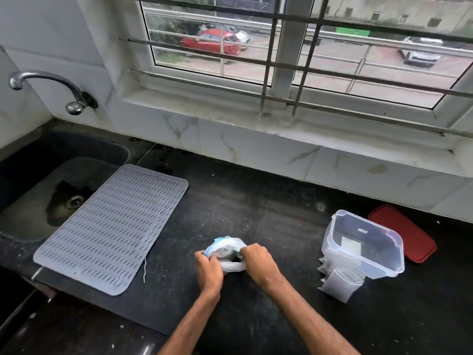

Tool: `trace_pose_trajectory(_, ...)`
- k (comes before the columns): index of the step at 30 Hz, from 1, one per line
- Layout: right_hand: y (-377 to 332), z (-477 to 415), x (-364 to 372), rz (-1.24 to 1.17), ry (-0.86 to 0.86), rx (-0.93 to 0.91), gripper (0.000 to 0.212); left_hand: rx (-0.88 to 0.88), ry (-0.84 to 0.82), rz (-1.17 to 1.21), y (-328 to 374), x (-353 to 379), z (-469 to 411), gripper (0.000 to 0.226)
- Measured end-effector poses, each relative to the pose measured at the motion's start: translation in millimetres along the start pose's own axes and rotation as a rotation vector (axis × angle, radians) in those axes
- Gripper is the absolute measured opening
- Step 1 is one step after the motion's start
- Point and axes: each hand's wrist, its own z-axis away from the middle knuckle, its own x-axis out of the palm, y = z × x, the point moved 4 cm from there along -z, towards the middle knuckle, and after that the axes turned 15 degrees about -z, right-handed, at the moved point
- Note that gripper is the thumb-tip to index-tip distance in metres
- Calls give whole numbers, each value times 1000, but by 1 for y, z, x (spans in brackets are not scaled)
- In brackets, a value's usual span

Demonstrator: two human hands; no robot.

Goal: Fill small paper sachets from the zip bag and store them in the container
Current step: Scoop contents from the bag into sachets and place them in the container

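Left hand (208, 269), right hand (258, 262): both curled round crumpled zip bag (225, 245), mid-counter. Container (332, 234) open, 3 o'clock from bag, right hand nearer. Sachets (337, 281) just beside its near wall.

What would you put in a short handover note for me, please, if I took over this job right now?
Left hand: has a grip on the left side of the zip bag, mid-counter.
Right hand: pinches the same bag at its right edge.
Container: open, to the right; the red lid lies flat behind it.
Sachets: a small stack leans on the container's front, outside it; I cannot tell whether they are filled.
Done: lid off, things laid out.
Left: filling the sachets and storing them. A pale patch inside the container may be a sachet; unclear.
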Motion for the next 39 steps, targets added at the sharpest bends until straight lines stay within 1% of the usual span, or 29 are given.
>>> trace_pose_trajectory(2,3,1,2,-30,22,39,23,4,13,60,1,-2,-3,9)
trace_pose_trajectory(3,4,1,2,-55,36,57,24,-5,1,103,-1,0,-4,15)
trace_pose_trajectory(5,7,3,4,-107,64,75,24,-35,-106,177,-12,10,-2,39)
trace_pose_trajectory(7,7,6,6,-140,87,81,21,-64,-207,132,-33,32,-5,62)
trace_pose_trajectory(8,7,9,8,-150,95,83,21,-70,-217,76,-44,43,-9,67)
trace_pose_trajectory(9,8,11,9,-155,101,84,22,-70,-223,39,-51,52,-11,66)
trace_pose_trajectory(11,7,14,8,-160,107,95,23,-66,-201,11,-56,58,-18,55)
trace_pose_trajectory(13,9,14,7,-183,130,121,23,-67,-176,-37,-49,52,-21,44)
trace_pose_trajectory(16,8,14,6,-245,156,166,23,-76,-169,-75,-22,22,3,28)
trace_pose_trajectory(18,8,14,9,-323,204,211,24,-64,-131,-115,-9,7,15,27)
trace_pose_trajectory(20,12,17,11,-462,279,280,25,-39,-112,-153,-4,1,20,26)
trace_pose_trajectory(22,17,20,13,-573,339,329,26,9,-118,-207,-4,0,22,24)
trace_pose_trajectory(23,18,22,14,-591,360,322,27,38,-124,-226,-5,0,22,20)
trace_pose_trajectory(25,14,26,11,-484,390,233,25,107,-134,-257,-7,3,24,11)
trace_pose_trajectory(28,6,35,10,-217,356,111,18,151,-147,-315,-11,6,26,13)
trace_pose_trajectory(31,12,40,15,-97,283,133,18,168,-139,-311,-10,8,28,12)
trace_pose_trajectory(35,17,42,20,-109,227,157,25,106,-128,-236,-6,8,33,23)
trace_pose_trajectory(39,25,39,17,-304,287,216,27,66,-128,-121,-1,9,31,26)
